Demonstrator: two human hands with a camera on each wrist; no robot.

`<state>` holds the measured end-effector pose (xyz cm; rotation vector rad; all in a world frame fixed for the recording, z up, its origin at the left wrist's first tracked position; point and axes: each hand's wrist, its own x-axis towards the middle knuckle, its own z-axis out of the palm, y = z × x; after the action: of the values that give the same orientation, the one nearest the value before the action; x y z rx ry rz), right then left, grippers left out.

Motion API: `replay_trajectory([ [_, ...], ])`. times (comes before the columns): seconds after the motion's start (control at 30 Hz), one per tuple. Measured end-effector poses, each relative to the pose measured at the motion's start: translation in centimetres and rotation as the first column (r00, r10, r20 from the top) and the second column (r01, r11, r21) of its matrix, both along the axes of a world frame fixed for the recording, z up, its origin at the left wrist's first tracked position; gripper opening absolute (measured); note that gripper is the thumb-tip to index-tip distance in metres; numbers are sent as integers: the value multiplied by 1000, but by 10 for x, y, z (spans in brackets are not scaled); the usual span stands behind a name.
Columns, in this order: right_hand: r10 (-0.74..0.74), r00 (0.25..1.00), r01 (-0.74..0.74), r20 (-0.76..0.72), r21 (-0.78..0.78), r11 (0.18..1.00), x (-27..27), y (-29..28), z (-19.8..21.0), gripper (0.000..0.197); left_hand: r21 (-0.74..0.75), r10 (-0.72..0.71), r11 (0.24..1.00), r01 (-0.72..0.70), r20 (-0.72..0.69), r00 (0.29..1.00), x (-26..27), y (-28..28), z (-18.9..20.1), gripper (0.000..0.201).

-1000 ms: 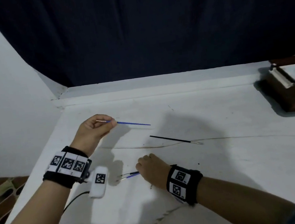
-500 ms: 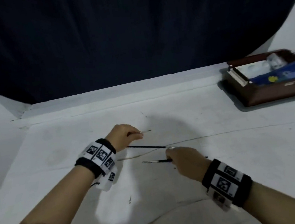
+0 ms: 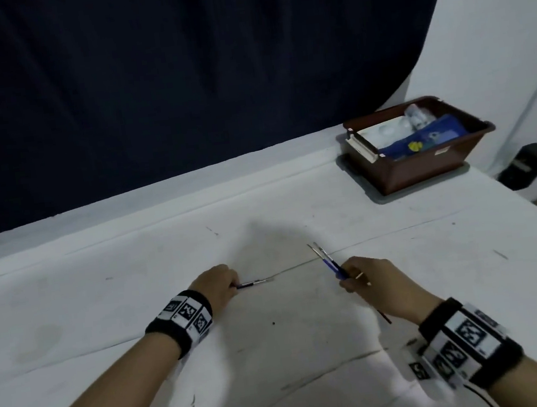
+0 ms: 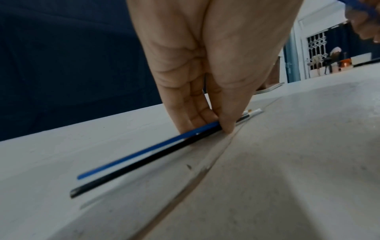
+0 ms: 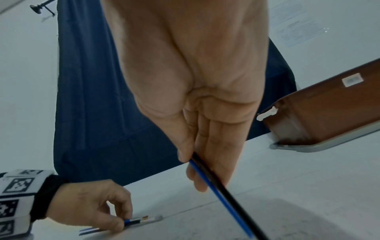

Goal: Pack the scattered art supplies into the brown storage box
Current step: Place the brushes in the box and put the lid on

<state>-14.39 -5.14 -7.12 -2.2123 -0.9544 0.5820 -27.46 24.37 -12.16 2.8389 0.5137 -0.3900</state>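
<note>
The left hand (image 3: 218,285) is low on the white table (image 3: 104,308), thumb and fingertips pinching 2 thin brushes together against the surface. In the left wrist view these are a blue-handled brush (image 4: 148,150) and a black-handled brush (image 4: 141,164) lying side by side, handles pointing toward the camera, metal ferrules projecting past the thumb. In the head view only their ferrule ends show beyond the knuckles, pointing right along a crease in the table covering.

The right hand (image 3: 376,283) is raised just above the table, to the right of the left hand and apart from it. Its thumb and fingers grip a second pair of brushes (image 3: 330,265), 1 blue-handled (image 5: 221,198) and 1 black-handled (image 5: 230,196), held parallel and touching. Their bristle ends point up and to the left in the head view; a dark handle end projects below the hand near the wrist. A thin pale tip also shows at the fingers; what it belongs to cannot be determined.

The brown storage box (image 3: 424,164) stands at the far right of the table, well apart from both hands, resting on a grey lid or tray. It contains a white item, a blue packet with a yellow mark, and a clear item at the far end. A white label is fixed to its near wall.

Both wrists carry black bands with printed square markers. A dark curtain (image 3: 177,79) hangs behind the table
</note>
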Motion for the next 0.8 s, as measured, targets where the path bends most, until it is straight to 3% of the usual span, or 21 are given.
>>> replay_trajectory([
  [0.07, -31, 998, 33, -51, 38, 999, -1, -2, -1, 19, -28, 30, 999, -29, 32, 999, 0, -5, 5, 22],
  [0.17, -114, 954, 161, -278, 152, 975, -3, -2, 2, 16, -273, 194, 956, -105, 322, 927, 6, -23, 30, 18],
  [0.23, -128, 895, 236, -428, 210, 949, -3, 0, 8, 16, -569, 371, 816, -99, 385, 845, 14, -45, 55, 9],
  [0.3, -101, 840, 282, -534, 270, 921, -3, 0, 17, 17, -796, 452, 604, -39, 302, 840, 23, -72, 76, 11],
  [0.37, -51, 791, 304, -610, 318, 898, -2, -1, 25, 18, -896, 483, 444, -6, 234, 844, 32, -99, 90, 15],
  [0.4, -28, 773, 302, -634, 329, 895, 0, -2, 28, 17, -914, 496, 405, 1, 221, 840, 37, -110, 93, 17],
  [0.63, 56, 714, 246, -698, 325, 913, 30, -16, 31, 17, -937, 592, 350, -5, 218, 776, 75, -167, 87, 19],
  [0.7, 78, 722, 216, -688, 331, 919, 45, -27, 31, 18, -930, 619, 368, -14, 233, 750, 91, -184, 87, 19],
  [0.73, 93, 723, 202, -685, 338, 919, 54, -34, 29, 19, -906, 621, 421, -38, 257, 741, 100, -191, 86, 20],
  [0.8, 133, 715, 160, -686, 346, 924, 69, -46, 28, 20, -791, 570, 605, -94, 348, 744, 115, -201, 84, 22],
])
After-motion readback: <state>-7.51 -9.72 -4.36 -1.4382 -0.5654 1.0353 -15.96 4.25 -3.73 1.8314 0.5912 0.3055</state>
